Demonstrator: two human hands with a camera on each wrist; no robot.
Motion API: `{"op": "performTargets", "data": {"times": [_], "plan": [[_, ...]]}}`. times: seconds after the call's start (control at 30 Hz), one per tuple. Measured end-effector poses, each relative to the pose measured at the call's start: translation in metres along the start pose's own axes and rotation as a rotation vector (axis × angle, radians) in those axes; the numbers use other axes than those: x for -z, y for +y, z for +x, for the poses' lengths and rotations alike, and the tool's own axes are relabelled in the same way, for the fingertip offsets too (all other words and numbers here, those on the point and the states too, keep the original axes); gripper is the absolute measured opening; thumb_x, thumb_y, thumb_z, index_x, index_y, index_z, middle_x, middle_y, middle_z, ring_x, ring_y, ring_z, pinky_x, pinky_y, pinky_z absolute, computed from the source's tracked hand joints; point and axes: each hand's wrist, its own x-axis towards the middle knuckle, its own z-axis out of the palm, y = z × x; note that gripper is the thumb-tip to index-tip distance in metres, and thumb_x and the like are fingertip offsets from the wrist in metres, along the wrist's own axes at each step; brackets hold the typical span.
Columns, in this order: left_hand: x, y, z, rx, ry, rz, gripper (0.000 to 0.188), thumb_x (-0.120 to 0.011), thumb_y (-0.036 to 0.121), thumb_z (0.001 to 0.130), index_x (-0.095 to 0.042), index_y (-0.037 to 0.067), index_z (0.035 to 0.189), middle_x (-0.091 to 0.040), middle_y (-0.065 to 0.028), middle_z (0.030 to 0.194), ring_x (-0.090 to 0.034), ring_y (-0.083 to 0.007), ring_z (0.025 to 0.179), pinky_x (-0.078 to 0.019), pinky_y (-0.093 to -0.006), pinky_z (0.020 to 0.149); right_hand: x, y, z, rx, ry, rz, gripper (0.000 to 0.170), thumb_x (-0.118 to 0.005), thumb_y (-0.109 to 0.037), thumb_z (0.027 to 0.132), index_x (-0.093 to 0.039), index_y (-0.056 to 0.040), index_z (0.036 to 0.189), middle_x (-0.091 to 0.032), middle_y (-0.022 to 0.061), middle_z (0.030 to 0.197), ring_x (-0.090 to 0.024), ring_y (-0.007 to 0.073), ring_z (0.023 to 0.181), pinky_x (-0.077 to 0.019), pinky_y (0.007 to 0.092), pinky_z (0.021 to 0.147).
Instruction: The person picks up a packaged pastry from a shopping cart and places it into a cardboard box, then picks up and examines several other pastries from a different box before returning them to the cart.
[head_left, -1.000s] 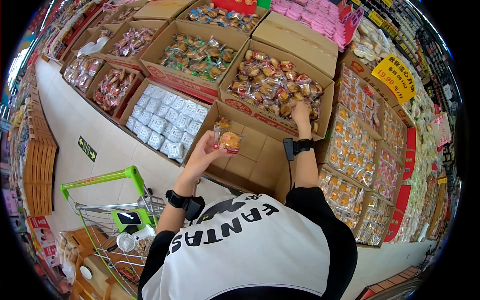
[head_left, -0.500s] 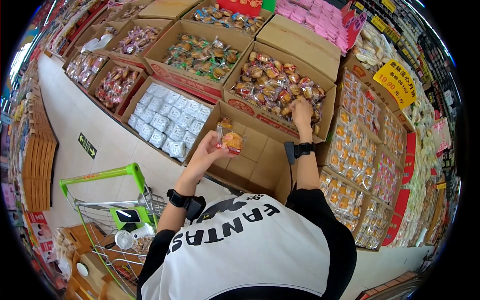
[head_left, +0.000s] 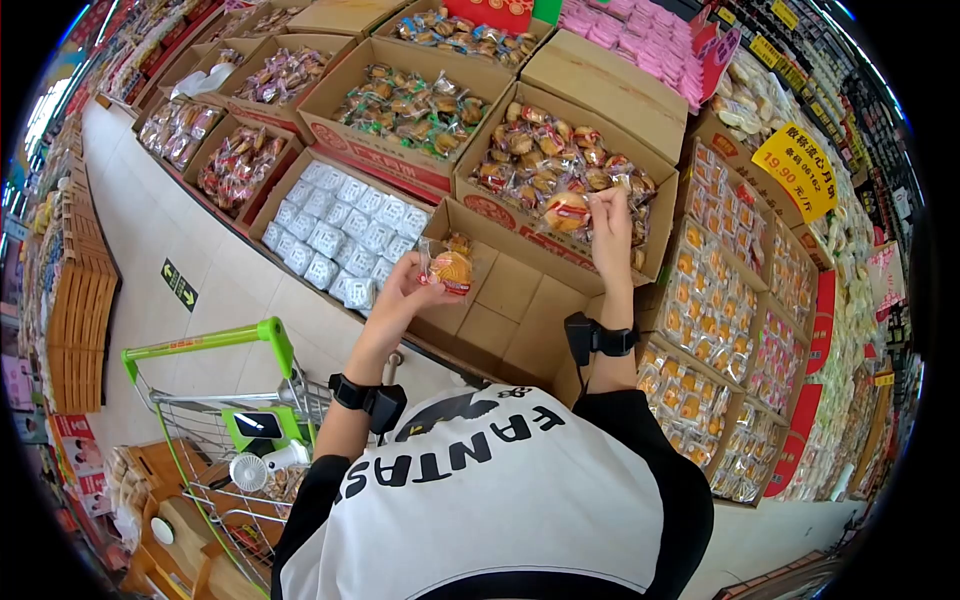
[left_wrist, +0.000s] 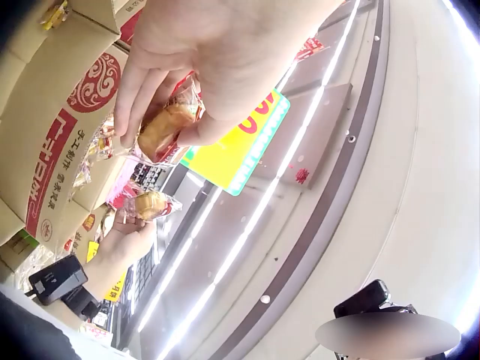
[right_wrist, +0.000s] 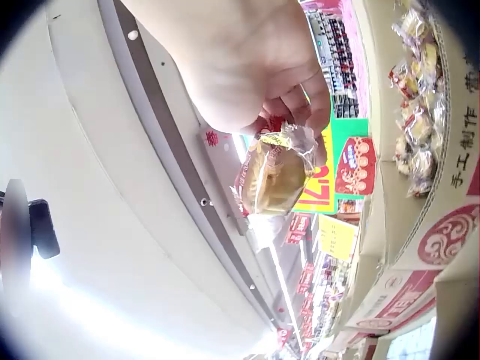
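Note:
In the head view, my left hand (head_left: 398,295) holds a round golden mooncake (head_left: 451,271) in a clear and red wrapper, above a mostly bare cardboard box (head_left: 500,310). The left wrist view shows thumb and fingers round that mooncake (left_wrist: 163,129). My right hand (head_left: 612,235) pinches the edge of another wrapped mooncake (head_left: 566,211), held over the front of a carton (head_left: 490,212) full of similar mooncakes. Seen from the right wrist, this mooncake (right_wrist: 274,178) hangs from the fingertips by its wrapper.
White wrapped packets (head_left: 335,230) fill a box at left, near a shopping cart (head_left: 205,345) with a small fan (head_left: 262,468). Trays of orange packets (head_left: 705,285) stand at right under a yellow price sign (head_left: 795,170). More cartons of wrapped mooncakes (head_left: 415,110) line the back.
My right hand has risen from among the mooncakes in the carton and now holds one up. The left hand keeps its mooncake in nearly the same place.

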Motion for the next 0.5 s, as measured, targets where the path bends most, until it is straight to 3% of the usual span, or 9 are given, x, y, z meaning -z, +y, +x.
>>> {"op": "performTargets", "data": {"times": [0.07,0.23,0.33,0.47,0.5], "plan": [[0.000,-0.001,-0.002,-0.006,0.011,-0.003,0.021,-0.049,0.001,0.081,-0.037,0.003,0.098,-0.053,-0.0151,0.101,-0.057,-0.0250,0.091,-0.0479,-0.0344,0.081,-0.009,-0.002,-0.006,0.139,-0.039,-0.063,0.012,-0.043,-0.013,0.088,-0.037,-0.0033,0.084,-0.044,0.0053,0.066,-0.037,0.0107,0.051,-0.0337,0.0248,0.049],[0.000,0.000,-0.007,-0.027,0.031,-0.003,0.022,-0.050,0.004,0.082,-0.037,0.003,0.100,-0.053,-0.0164,0.102,-0.058,-0.0252,0.090,-0.0477,-0.0339,0.081,-0.032,-0.016,-0.024,0.011,-0.135,-0.001,0.011,-0.042,-0.013,0.087,-0.037,-0.0032,0.084,-0.044,0.0058,0.068,-0.042,0.0119,0.062,-0.0349,0.0257,0.056],[0.004,-0.001,-0.009,-0.030,0.024,0.000,0.022,-0.050,0.005,0.083,-0.038,0.003,0.100,-0.053,-0.0167,0.103,-0.058,-0.0256,0.091,-0.0478,-0.0346,0.081,-0.044,-0.012,-0.029,0.083,-0.103,0.162,0.011,-0.040,-0.013,0.087,-0.038,-0.0053,0.080,-0.038,-0.0008,0.074,-0.032,0.0067,0.065,-0.0300,0.0198,0.061],[0.004,0.000,-0.012,-0.057,0.036,0.001,0.022,-0.051,0.007,0.083,-0.038,0.002,0.100,-0.053,-0.0168,0.103,-0.057,-0.0262,0.091,-0.0480,-0.0361,0.080,-0.047,-0.008,-0.032,0.068,-0.145,0.065,0.010,-0.036,-0.016,0.089,-0.038,-0.0071,0.084,-0.041,0.0003,0.075,-0.043,0.0076,0.065,-0.0374,0.0217,0.058],[0.005,-0.001,-0.012,-0.082,0.035,-0.028,0.022,-0.051,0.008,0.083,-0.039,0.002,0.100,-0.053,-0.0168,0.103,-0.057,-0.0265,0.091,-0.0480,-0.0368,0.080,-0.047,-0.019,-0.036,-0.149,-0.213,0.365,0.008,-0.034,-0.016,0.089,-0.038,-0.0085,0.087,-0.043,0.0013,0.077,-0.049,0.0095,0.067,-0.0416,0.0236,0.053]]}}
